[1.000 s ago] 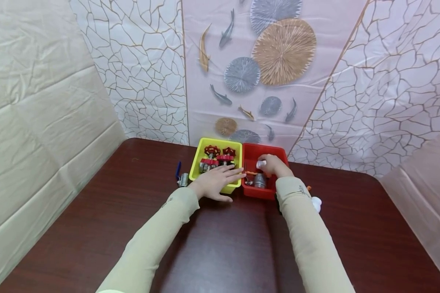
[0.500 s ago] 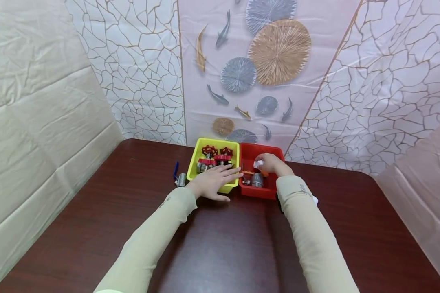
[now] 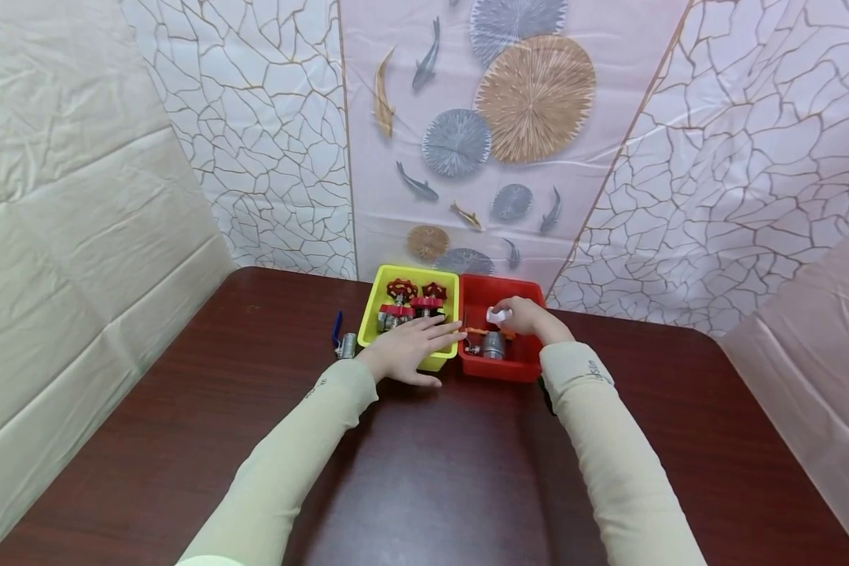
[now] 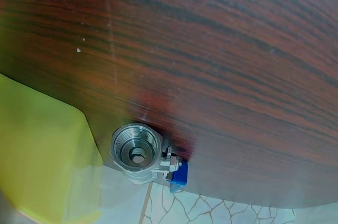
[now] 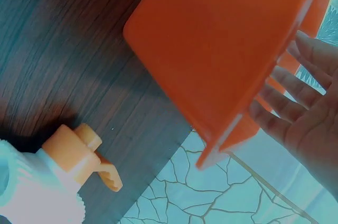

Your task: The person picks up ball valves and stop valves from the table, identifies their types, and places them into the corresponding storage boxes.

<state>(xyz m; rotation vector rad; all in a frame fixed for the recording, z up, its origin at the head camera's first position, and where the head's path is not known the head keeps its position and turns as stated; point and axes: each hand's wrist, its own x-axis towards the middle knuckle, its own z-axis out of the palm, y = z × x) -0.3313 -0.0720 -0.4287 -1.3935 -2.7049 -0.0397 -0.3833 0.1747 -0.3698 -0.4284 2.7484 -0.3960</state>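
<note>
My left hand (image 3: 409, 350), its fingers spread straight, rests over the front of the yellow bin (image 3: 369, 321). Inside that bin are several metal valves with red handwheels (image 3: 401, 289). My right hand (image 3: 527, 317) reaches into the red bin (image 3: 498, 369) and pinches a white plastic fitting (image 3: 498, 316), partly hidden by the fingers. Below it in the bin lies a grey metal valve body (image 3: 494, 346), with orange parts beside it. In the right wrist view, the hand's curled fingers (image 5: 274, 123) go over the bin's rim, and what they hold is hidden.
Left of the yellow bin stands a metal ball valve with a blue handle (image 4: 136, 150). A white plastic valve with an orange handle (image 5: 68, 155) lies on the table right of the red bin. Something black (image 3: 546, 397) shows beside my right sleeve. The patterned backdrop rises behind both bins.
My right hand stays in the red bin, and the white fitting shows more from under its fingers. The head view has shifted slightly. My left hand keeps its place on the yellow bin.
</note>
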